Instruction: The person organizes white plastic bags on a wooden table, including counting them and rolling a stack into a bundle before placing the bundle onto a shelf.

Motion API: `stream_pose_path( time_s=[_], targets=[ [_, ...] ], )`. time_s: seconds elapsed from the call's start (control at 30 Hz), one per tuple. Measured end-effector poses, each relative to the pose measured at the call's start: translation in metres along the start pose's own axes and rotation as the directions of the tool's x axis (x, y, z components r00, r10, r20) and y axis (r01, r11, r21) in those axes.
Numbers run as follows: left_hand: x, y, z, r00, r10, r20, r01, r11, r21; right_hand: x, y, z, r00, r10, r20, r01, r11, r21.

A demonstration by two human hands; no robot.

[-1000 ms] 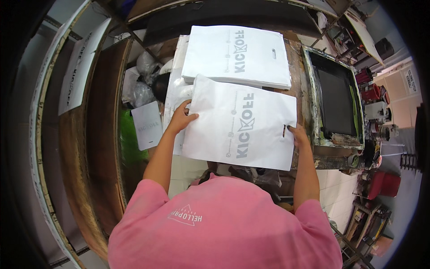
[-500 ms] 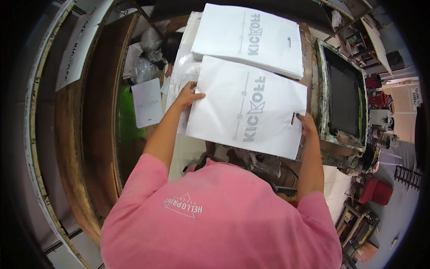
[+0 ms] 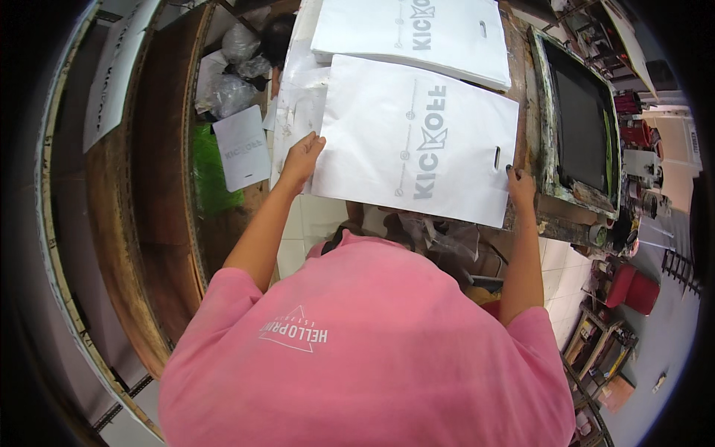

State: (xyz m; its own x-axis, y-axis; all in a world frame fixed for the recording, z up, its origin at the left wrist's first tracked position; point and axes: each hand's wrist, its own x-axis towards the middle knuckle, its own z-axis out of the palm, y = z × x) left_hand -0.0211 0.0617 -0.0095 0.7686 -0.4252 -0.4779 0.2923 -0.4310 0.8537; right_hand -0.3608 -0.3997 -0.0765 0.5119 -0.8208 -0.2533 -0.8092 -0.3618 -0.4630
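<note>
White bag (image 3: pixel 372 141), flat, with grey printing and a slot-shaped handle hole, lies between the person's two hands on the near part of the surface (image 3: pixel 526 138). Left hand (image 3: pixel 300 162): set at the bag's left edge, fingers close together and thumb side uppermost; from where I stand, I cannot tell whether it pinches the edge. Right hand (image 3: pixel 522 186): at the opposite edge, just beside the handle hole, fingers curled and fingertips near the margin; its grip likewise cannot be made out. Beyond both hands, a stack of white bags (image 3: pixel 372 30), similarly printed, lies along the bag's far edge. To the right of the right hand, a frame (image 3: pixel 547 123) with a dark panel rests at a slant. To the left of the left hand, apart from it, a smaller white piece (image 3: pixel 242 149) with grey printing lies partly over a green item (image 3: pixel 208 167); farther out, clear plastic (image 3: pixel 231 97) is bunched. Behind the hands, nearest the viewer, spreads the person's pink shirt (image 3: pixel 372 372).
</note>
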Motion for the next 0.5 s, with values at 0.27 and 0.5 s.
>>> stream_pose_path(
  time_s=[0.27,0.5],
  targets=[
    [-0.006,-0.005,0.009,0.99,0.123,0.066,-0.138,0.932,0.336,-0.012,-0.022,0.026,0.983,0.1,-0.153,-0.098,0.995,0.02],
    [-0.005,-0.007,0.005,0.987,0.135,0.092,-0.148,0.977,0.152,-0.025,-0.062,0.009,0.973,0.218,-0.072,-0.211,0.973,0.095]
  ],
)
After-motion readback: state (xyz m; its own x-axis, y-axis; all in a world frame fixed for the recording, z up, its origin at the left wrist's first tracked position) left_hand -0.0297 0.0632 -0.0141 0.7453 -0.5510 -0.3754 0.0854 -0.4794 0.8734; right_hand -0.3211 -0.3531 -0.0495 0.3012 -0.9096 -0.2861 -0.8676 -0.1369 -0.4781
